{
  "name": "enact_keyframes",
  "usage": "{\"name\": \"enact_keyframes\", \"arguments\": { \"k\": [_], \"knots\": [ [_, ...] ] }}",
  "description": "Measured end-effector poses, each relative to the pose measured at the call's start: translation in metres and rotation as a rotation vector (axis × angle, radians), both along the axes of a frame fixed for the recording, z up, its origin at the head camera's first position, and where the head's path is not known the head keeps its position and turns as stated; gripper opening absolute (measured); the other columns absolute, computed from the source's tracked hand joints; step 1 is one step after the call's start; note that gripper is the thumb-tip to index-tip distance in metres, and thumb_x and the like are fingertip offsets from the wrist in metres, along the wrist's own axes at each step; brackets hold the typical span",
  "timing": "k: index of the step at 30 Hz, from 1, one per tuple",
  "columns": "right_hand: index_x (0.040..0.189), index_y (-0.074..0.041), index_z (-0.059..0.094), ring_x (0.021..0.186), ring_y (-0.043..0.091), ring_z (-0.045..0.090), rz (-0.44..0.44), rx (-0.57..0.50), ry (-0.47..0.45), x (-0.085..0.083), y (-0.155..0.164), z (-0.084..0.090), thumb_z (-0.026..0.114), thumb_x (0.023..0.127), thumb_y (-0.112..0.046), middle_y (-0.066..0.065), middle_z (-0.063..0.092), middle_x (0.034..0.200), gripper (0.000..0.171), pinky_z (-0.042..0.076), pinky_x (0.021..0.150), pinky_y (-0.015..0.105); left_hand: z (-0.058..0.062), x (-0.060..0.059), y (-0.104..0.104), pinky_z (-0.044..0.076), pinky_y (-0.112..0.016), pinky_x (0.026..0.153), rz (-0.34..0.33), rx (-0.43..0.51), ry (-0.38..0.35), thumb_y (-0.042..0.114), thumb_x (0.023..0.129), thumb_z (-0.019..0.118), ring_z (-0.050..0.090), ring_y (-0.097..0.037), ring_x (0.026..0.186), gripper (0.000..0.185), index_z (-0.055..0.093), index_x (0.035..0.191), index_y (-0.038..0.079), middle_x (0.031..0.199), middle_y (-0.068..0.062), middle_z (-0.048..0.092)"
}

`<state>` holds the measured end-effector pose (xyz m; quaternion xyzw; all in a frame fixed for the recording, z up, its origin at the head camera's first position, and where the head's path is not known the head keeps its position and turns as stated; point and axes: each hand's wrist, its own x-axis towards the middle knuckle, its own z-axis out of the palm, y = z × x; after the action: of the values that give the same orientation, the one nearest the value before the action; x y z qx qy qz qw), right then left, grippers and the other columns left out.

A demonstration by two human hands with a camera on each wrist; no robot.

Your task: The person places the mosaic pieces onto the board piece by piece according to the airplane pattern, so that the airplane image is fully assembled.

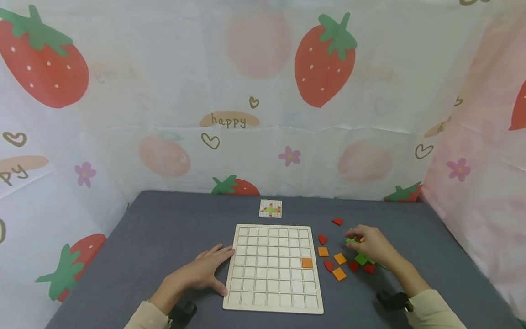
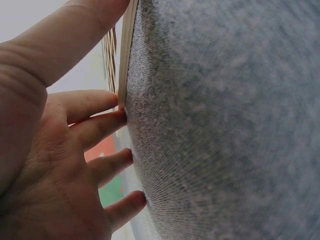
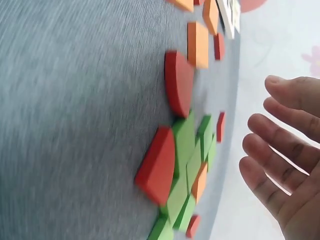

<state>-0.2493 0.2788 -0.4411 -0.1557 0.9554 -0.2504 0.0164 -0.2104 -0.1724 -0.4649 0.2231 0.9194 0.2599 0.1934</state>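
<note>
A pale wooden grid board point(image 1: 267, 287) lies on the table, with one orange square tile point(image 1: 307, 262) in a cell of its right-hand column. My left hand point(image 1: 199, 273) rests against the board's left edge, its thumb and fingers spread. In the left wrist view the fingertips point(image 2: 122, 115) reach down to the cloth by the board's rim. Over the heap of tiles on the right, my right hand point(image 1: 371, 244) hovers with loosely bent fingers and holds nothing. Beneath it are green tiles point(image 3: 182, 145), a red piece with a curved side point(image 3: 159, 165) and an orange tile point(image 3: 199, 182).
A small picture card point(image 1: 270, 209) with a coloured pattern on a grid lies behind the board. Between board and heap are scattered orange squares point(image 1: 339, 274) and red pieces point(image 1: 322, 239). The grey tablecloth point(image 1: 185, 224) ends at a strawberry-print curtain point(image 1: 246, 160).
</note>
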Motion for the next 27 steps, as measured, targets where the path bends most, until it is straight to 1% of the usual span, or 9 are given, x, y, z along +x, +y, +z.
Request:
{"name": "enact_keyframes", "arguments": {
  "k": [3, 7, 15, 19, 27],
  "knots": [
    [0.106, -0.004, 0.065, 0.087, 0.021, 0.056, -0.027, -0.008, 0.012, 0.000, 0.009, 0.002, 0.064, 0.082, -0.018, 0.010, 0.063, 0.100, 0.028, 0.047, 0.068, 0.034, 0.001, 0.000, 0.000, 0.016, -0.061, 0.104, 0.006, -0.001, -0.001, 0.046, 0.056, 0.078, 0.016, -0.036, 0.139, 0.104, 0.030, 0.142, 0.011, 0.147, -0.011, 0.030],
    [0.110, -0.002, 0.063, 0.091, 0.026, 0.057, -0.072, 0.002, 0.012, -0.003, 0.024, 0.002, 0.063, 0.083, -0.017, 0.014, 0.062, 0.105, 0.031, 0.049, 0.071, 0.038, 0.001, 0.001, 0.000, 0.016, -0.061, 0.104, 0.007, -0.006, 0.003, 0.046, 0.056, 0.078, 0.016, -0.036, 0.139, 0.104, 0.030, 0.142, 0.011, 0.147, -0.011, 0.030],
    [0.111, 0.000, 0.062, 0.091, 0.030, 0.056, -0.149, 0.034, 0.021, -0.011, 0.053, -0.007, 0.064, 0.081, -0.016, 0.018, 0.059, 0.105, 0.034, 0.048, 0.066, 0.038, 0.000, 0.000, 0.000, 0.016, -0.061, 0.104, 0.000, -0.005, 0.006, 0.046, 0.055, 0.078, 0.015, -0.036, 0.139, 0.104, 0.031, 0.141, 0.012, 0.147, -0.011, 0.031],
    [0.112, 0.001, 0.061, 0.095, 0.035, 0.054, -0.158, 0.043, 0.010, -0.013, 0.060, -0.009, 0.064, 0.081, -0.014, 0.020, 0.056, 0.108, 0.034, 0.048, 0.067, 0.041, 0.000, 0.000, 0.000, 0.016, -0.060, 0.105, 0.006, -0.011, 0.003, 0.046, 0.055, 0.077, 0.015, -0.035, 0.139, 0.104, 0.030, 0.142, 0.012, 0.147, -0.010, 0.030],
    [0.112, 0.004, 0.060, 0.093, 0.036, 0.056, -0.123, 0.048, -0.034, -0.020, 0.064, -0.013, 0.064, 0.080, -0.008, 0.022, 0.055, 0.105, 0.034, 0.050, 0.065, 0.038, 0.001, 0.001, 0.000, 0.016, -0.061, 0.105, 0.006, -0.005, 0.001, 0.046, 0.056, 0.077, 0.016, -0.036, 0.139, 0.104, 0.030, 0.142, 0.012, 0.147, -0.010, 0.030]
  ]
}}
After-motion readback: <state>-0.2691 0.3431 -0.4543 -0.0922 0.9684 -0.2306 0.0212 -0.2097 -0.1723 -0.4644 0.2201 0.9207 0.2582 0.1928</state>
